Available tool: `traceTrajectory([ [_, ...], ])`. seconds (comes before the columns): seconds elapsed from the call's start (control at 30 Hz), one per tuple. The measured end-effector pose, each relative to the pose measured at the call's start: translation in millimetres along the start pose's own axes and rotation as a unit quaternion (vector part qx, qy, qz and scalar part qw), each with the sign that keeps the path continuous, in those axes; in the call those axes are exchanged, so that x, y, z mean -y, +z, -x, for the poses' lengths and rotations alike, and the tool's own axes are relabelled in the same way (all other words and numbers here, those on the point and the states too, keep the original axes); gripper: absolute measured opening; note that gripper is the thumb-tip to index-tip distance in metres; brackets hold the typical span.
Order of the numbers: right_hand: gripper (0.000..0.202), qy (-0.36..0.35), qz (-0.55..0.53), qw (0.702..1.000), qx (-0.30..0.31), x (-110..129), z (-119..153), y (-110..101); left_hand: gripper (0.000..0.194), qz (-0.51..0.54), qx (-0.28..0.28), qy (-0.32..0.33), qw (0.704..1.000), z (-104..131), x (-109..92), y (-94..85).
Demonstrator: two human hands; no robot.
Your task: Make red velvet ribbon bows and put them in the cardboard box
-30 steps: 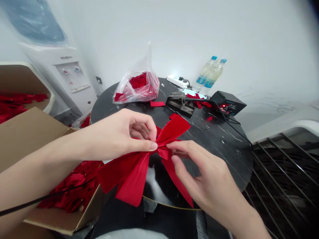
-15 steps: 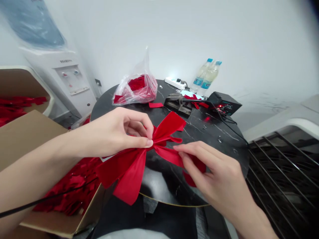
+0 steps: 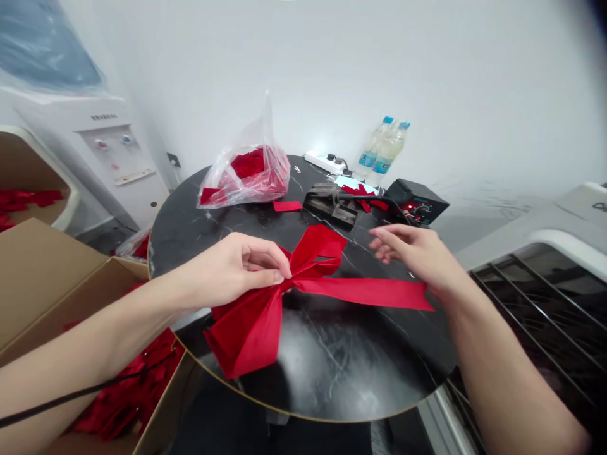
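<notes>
A red ribbon bow (image 3: 258,332) hangs over the near part of the round black table, its loops fanned out on both sides of a gathered centre. My left hand (image 3: 251,265) pinches the bow at that centre between thumb and fingertips. One long ribbon tail stretches from the knot to the right, loose at its end. Off to the right, above this tail, my right hand (image 3: 403,249) is in the air with fingers loosely curled and apart, holding nothing I can see. Beyond it lies a soldering iron in a dark holder (image 3: 332,205).
On the marbled black table (image 3: 341,373) stand a clear bag of red ribbon pieces (image 3: 246,180), a white power strip (image 3: 325,161), two bottles (image 3: 382,151) and a black control box (image 3: 417,201) with a red light. A cardboard box (image 3: 52,278) of red pieces is at left, a wire rack at right.
My right hand has let go of the ribbon tail and moved up and away; the tail now extends straight right. My left hand still pinches the bow's centre. The view has shifted slightly.
</notes>
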State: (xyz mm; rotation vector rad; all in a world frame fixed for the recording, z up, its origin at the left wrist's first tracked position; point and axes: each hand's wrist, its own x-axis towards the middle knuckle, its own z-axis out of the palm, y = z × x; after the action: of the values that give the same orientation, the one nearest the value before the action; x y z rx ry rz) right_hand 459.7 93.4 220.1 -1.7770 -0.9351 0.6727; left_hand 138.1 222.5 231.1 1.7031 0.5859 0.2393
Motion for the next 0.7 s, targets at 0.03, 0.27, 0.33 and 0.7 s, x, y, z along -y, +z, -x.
traceTrajectory([
  [0.03,0.021,0.018,-0.031,0.999,0.011,-0.3,-20.0,7.6,0.008,0.003,0.002,-0.005,1.000,-3.7,0.2,0.1],
  [0.27,0.018,0.067,-0.203,0.977,-0.012,-14.0,-122.1,47.9,0.019,-0.006,0.011,-0.047,0.999,-31.5,9.3,2.1],
  [0.33,0.015,0.048,-0.227,0.972,-0.033,-18.2,-132.1,53.0,0.020,-0.002,0.026,-0.054,0.998,-39.2,17.4,0.4],
  [0.7,0.006,-0.060,-0.209,0.973,-0.078,-30.1,-138.4,50.7,0.014,0.003,0.071,-0.043,0.997,-48.4,31.0,0.4],
])
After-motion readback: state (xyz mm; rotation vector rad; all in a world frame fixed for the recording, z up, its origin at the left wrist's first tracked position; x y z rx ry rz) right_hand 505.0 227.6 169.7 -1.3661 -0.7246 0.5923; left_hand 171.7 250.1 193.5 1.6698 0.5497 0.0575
